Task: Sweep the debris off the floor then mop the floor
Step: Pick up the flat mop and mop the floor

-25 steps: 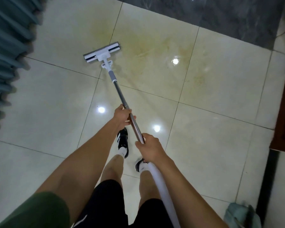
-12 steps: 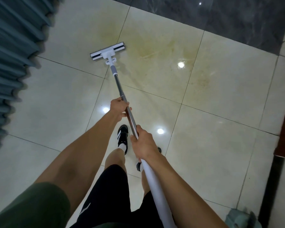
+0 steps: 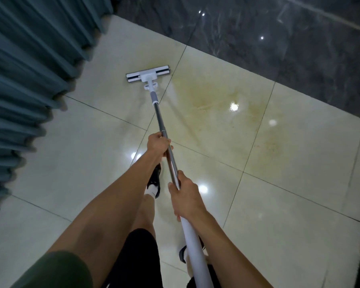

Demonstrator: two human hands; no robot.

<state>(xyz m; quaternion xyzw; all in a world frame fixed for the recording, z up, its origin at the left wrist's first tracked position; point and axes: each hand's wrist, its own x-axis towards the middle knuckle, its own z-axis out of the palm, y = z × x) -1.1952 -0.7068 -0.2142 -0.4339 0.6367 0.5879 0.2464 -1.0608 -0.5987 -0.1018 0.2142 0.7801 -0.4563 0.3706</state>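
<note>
1. Right, mopping it is: no loose debris shows on the floor (image 3: 279, 215), so I judge the sweeping step is behind me.
2. My left hand (image 3: 158, 144) is wrapped round the metal part of the mop handle (image 3: 161, 121), and my right hand (image 3: 185, 197) grips lower down, where the metal meets the white sleeve.
3. Out front, the mop head (image 3: 147, 74) lies flat on the pale tile, near the curtain (image 3: 29, 69) on my left.
4. A yellowish stain (image 3: 212, 96) spreads just right of the mop head, reaching toward the dark tiles (image 3: 279, 38).
5. Next move, I reckon: swing the head right and drag it through that stain with firm downward pressure.
</note>
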